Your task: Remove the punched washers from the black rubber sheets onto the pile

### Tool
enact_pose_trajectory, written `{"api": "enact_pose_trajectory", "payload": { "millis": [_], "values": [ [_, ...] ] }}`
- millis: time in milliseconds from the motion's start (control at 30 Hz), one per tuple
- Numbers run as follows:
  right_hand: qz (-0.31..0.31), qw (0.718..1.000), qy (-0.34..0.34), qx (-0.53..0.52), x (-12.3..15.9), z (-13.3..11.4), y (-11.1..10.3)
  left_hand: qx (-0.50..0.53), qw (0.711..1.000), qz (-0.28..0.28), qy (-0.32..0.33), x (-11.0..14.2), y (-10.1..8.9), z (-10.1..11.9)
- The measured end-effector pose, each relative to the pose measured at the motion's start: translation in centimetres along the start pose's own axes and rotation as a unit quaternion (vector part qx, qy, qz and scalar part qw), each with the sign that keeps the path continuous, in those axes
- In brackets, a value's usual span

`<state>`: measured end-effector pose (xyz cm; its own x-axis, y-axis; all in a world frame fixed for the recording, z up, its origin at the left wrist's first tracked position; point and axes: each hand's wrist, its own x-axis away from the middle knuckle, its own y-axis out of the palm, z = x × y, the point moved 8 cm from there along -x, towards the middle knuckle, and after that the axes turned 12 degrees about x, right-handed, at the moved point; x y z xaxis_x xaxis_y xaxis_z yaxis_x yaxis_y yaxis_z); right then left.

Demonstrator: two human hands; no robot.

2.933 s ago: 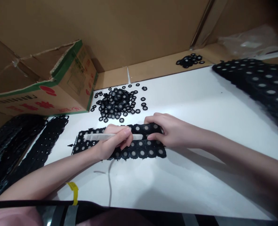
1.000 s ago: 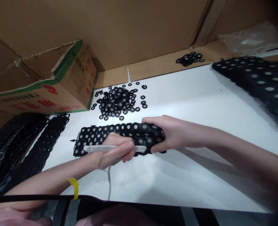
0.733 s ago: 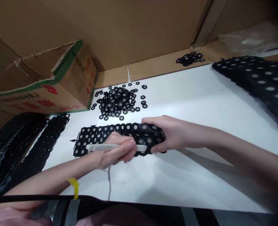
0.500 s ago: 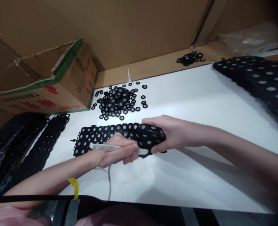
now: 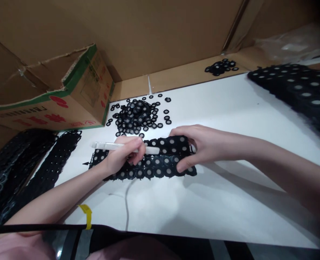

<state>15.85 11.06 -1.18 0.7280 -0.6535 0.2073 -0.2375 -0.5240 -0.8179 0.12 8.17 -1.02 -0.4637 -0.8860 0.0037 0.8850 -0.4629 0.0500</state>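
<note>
We log: left hand (image 5: 126,153) clasping a white pen-shaped tool (image 5: 152,150), right hand (image 5: 194,146) gripping the right end of a black, pale-dotted, rubbery-looking sheet (image 5: 158,166) on the white table (image 5: 216,104). Many loose, pale-centred black discs (image 5: 134,117) lie heaped behind; the sheet's rows look largely joined — left hand hides part.

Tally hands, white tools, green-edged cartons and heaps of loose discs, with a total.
Hands: 2 (left hand, right hand)
White tool: 1
Green-edged carton: 1
Heaps of loose discs: 2 (near heap, far heap)
Total: 6
</note>
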Motion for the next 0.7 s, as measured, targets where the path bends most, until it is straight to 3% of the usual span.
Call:
{"api": "enact_pose_trajectory", "payload": {
  "millis": [267, 700],
  "values": [
    [0.136, 0.99, 0.023, 0.011, -2.4, -0.2, 0.1, -0.079, 0.996, 0.034, -0.006, -0.8, -0.9, -0.9],
    [0.148, 0.988, 0.032, 0.003, -2.4, -0.2, 0.4, -0.15, 0.988, 0.029, 0.003, -0.8, -0.4, -0.3]
  ]
}}
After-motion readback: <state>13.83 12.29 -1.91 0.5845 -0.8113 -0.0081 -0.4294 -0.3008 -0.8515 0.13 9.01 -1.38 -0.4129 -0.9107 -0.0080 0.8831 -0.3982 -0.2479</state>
